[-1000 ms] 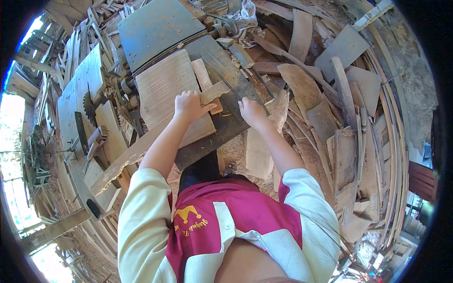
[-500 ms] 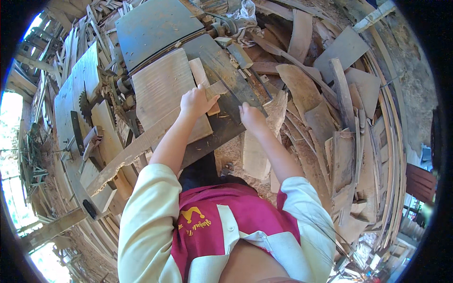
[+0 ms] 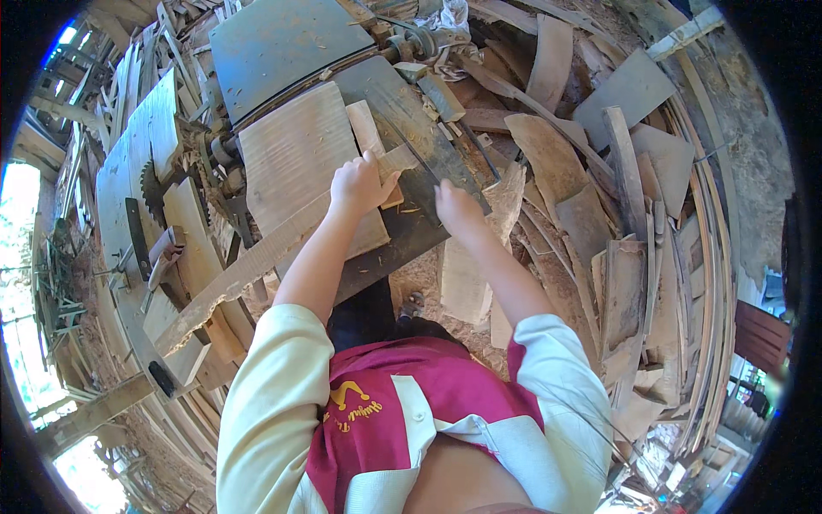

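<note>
My left hand (image 3: 360,185) is closed around a long thin wooden board (image 3: 265,250) near its far end. The board slants down to the near left, and its lower edge is rough and wavy there. Beneath it lies a wide pale plank (image 3: 300,150), with a short wooden strip (image 3: 365,128) beside it, both on a dark metal machine table (image 3: 411,224). My right hand (image 3: 460,208) is curled shut at the table's right edge, close to a thin dark line running across the surface. Whatever its fingers hold, if anything, is hidden.
Left stands a wooden bench with a toothed circular saw blade (image 3: 152,193) and a wood-handled tool (image 3: 164,250). A second metal plate (image 3: 287,51) lies beyond. Loose boards (image 3: 548,158) pile up at the right. A pale slab (image 3: 467,278) lies below the table edge.
The far end of the board in my left hand has shifted slightly right and forward. My right hand stays at the table edge, and the view has moved a little.
</note>
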Motion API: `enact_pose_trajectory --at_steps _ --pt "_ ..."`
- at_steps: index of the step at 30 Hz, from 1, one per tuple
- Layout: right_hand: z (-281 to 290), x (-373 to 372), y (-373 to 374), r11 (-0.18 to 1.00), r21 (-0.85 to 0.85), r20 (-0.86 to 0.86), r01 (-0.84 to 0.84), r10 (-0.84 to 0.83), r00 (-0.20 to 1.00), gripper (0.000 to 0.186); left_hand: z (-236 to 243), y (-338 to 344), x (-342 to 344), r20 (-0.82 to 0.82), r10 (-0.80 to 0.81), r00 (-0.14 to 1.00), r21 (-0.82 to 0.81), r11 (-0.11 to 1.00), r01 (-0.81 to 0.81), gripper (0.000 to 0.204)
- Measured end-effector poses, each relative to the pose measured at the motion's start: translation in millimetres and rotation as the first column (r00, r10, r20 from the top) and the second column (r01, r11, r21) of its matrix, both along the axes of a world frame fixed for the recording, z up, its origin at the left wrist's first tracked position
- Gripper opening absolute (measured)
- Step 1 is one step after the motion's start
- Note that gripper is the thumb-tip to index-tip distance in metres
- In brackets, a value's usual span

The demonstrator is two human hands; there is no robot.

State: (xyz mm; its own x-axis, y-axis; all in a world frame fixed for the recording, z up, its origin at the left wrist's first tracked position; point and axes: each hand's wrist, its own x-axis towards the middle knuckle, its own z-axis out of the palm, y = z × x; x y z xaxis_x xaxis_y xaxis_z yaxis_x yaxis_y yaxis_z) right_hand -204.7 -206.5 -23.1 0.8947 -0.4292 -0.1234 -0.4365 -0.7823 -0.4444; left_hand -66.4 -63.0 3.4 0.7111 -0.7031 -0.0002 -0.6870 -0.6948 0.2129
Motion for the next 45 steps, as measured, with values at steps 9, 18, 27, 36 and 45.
enact_pose_trajectory --at_steps 9,18,27,36,45 --pt "-2 -76 8 0.999 -0.048 -0.031 0.020 -0.022 0.999 0.022 0 7 1 -0.007 0.064 0.998 -0.059 0.996 -0.064 0.060" --pt "0 16 -1 0.998 -0.053 0.085 -0.022 0.027 0.996 0.020 -4 0 0 0.007 0.018 1.000 -0.113 0.993 -0.017 0.055" --pt "10 -103 11 0.998 -0.047 -0.140 0.041 -0.047 0.989 0.022 -2 11 2 -0.033 0.052 0.998 -0.155 0.986 -0.056 0.056" --pt "3 25 -2 1.000 -0.005 0.047 -0.023 0.023 0.999 0.022 1 1 -1 -0.060 0.060 0.996 -0.155 0.986 -0.069 0.056" --pt "3 -111 10 0.997 -0.074 -0.044 0.037 -0.040 0.998 0.019 5 9 1 -0.143 0.128 0.981 -0.115 0.983 -0.145 0.055"
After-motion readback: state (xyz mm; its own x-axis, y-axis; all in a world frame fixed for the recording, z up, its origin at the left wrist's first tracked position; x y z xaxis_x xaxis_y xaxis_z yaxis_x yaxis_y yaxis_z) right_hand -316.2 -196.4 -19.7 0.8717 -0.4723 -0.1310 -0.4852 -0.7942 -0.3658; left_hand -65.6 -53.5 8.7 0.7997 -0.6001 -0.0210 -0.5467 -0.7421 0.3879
